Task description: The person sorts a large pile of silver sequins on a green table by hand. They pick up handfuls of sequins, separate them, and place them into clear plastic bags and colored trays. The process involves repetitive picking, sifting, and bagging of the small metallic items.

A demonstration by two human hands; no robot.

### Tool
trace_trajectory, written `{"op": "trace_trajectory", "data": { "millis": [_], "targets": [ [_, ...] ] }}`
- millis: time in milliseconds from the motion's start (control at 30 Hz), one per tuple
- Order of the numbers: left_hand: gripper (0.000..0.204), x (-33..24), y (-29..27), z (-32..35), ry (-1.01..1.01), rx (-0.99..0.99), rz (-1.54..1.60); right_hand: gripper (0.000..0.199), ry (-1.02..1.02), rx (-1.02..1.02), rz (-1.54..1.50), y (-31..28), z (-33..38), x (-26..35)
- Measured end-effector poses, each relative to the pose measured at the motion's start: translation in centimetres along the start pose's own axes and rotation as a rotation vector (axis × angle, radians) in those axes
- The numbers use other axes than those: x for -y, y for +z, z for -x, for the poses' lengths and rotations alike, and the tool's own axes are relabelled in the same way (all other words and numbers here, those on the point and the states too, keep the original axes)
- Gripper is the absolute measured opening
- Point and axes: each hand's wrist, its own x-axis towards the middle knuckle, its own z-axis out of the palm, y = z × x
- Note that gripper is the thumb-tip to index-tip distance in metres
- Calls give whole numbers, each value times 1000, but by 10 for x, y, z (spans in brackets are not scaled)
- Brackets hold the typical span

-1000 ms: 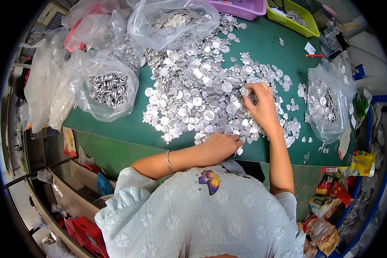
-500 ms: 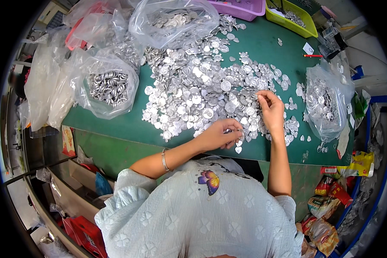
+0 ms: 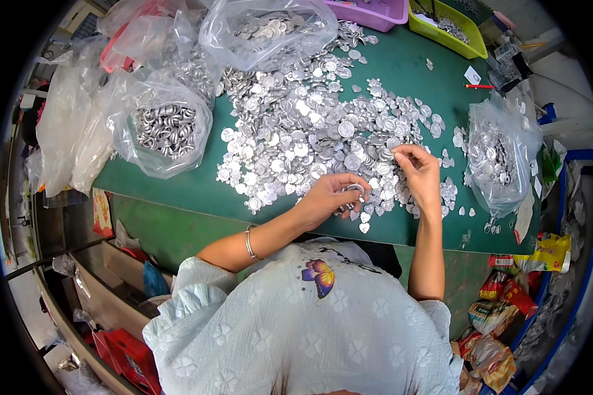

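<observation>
the right hand (image 3: pixel 420 174) is the nearer one to the heap of silver-coloured pieces (image 3: pixel 290 141): its thumb and forefinger come together in a narrow pinch at the right part of this heap (whether a piece is between the tips, i cannot tell). from this pinch, the main body of the heap spreads to the left and farther from the person, and a round disc (image 3: pixel 393 143) lies just beyond the tips. the disc shows its flat face, so i see no long axis in it. the left hand (image 3: pixel 326 197) is placed to the left of the right one and closer to the body, over the near border of the heap; its fingers are curled around a shiny curved piece (image 3: pixel 356 187), perhaps with others which the fingers hide. a few small pieces (image 3: pixel 364 222) lie on the green table (image 3: pixel 402 66), just beside the left fingers, on the body side. well to the right of the right hand stands a clear bag (image 3: pixel 494 203) with more metal pieces.
</observation>
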Motion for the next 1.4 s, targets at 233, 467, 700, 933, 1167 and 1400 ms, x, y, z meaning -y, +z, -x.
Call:
{"op": "trace_trajectory", "data": {
  "millis": [233,467,700,933,1167,1400],
  "targets": [
    [17,0,-3,-2,-21,29,226,12,-244,-153,403,6,1,11],
    [19,-3,-4,-2,-81,10,289,23,-542,-20,761,22,-1,18],
    [19,0,2,-3,-23,-91,233,17,19,34,-225,17,1,11],
    [22,-5,11,-21,99,-253,100,23,85,170,-588,23,11,18],
    [24,-2,9,-37,208,-316,-147,25,-1,185,-470,26,18,21],
    [39,-16,10,-30,471,-510,-278,24,71,113,-535,20,16,18]
  ]
}}
